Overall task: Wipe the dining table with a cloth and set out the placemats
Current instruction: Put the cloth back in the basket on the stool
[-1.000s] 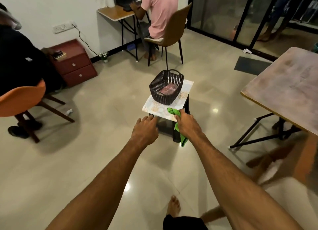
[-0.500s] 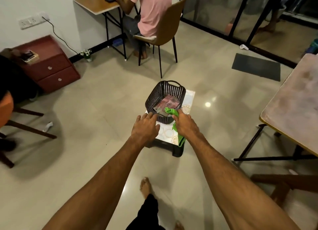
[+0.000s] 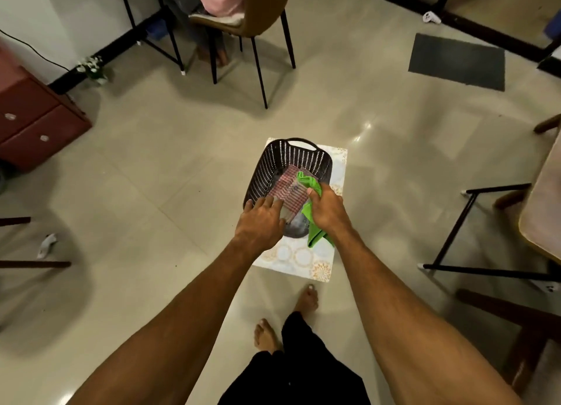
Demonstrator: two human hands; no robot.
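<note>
Basket on bench holds red placemats. Left hand: fingers straight, laid on them. Right hand: fingers curled round green cloth over basket.

Looking from one wide-angle camera worn on the head, tilting steeply forward and down, with floor tiles filling most of the frame and both forearms running up from the bottom edge. Hanging well above the work, centring on the dark basket on its low patterned stool, with the left hand and the right hand, gripping a green cloth, meeting there and bare feet showing directly beneath. Facing toward a chair at the top edge and catching only a corner of the dining table at the far right
</note>
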